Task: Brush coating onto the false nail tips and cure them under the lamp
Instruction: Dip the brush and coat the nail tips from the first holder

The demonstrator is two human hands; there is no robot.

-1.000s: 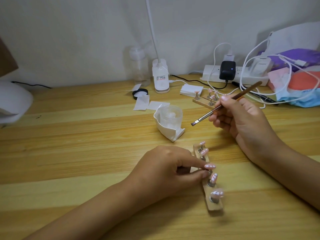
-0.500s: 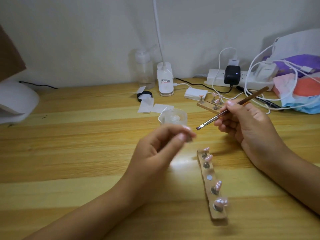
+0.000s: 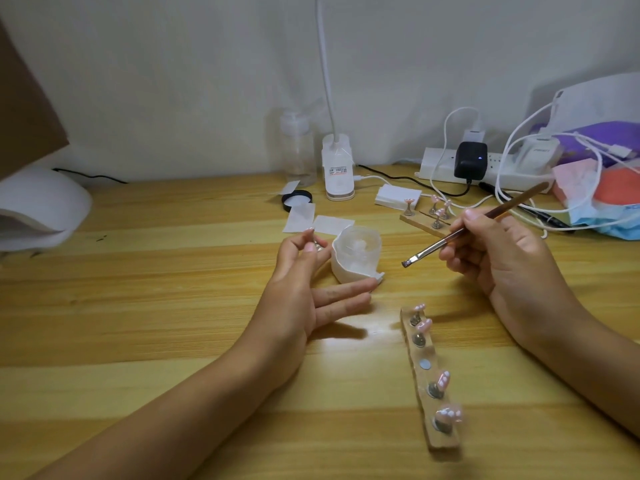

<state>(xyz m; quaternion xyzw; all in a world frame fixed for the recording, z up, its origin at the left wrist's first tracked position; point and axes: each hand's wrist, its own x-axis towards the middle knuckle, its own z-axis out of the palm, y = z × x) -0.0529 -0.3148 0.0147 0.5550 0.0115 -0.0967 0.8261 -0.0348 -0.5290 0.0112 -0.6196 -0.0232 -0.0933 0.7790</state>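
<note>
Desk point(image 3: 173, 306): pale wood, grain running left to right, set against a white wall.
Near right: wooden strip point(image 3: 425, 379) carrying four nail tips point(image 3: 423, 323) on metal stands, with one bare disc in the middle.
Centre: tissue-wrapped cup point(image 3: 349, 268), with paper squares point(image 3: 332, 224) just behind.
Back: black lid point(image 3: 296, 197), clear bottle point(image 3: 298, 154), white lamp base point(image 3: 337, 174), pad stack point(image 3: 398, 195), second strip point(image 3: 417, 226), power strip point(image 3: 436, 169).
Left edge: white domed lamp point(image 3: 38, 206).
Far right: pile of bags point(image 3: 609, 188), tangled in white cables.

4 pink nail tips point(image 3: 443, 380) on wood strip point(image 3: 445, 443), mid slot bare, brush point(image 3: 450, 238) tilted, bristles down-left
</note>
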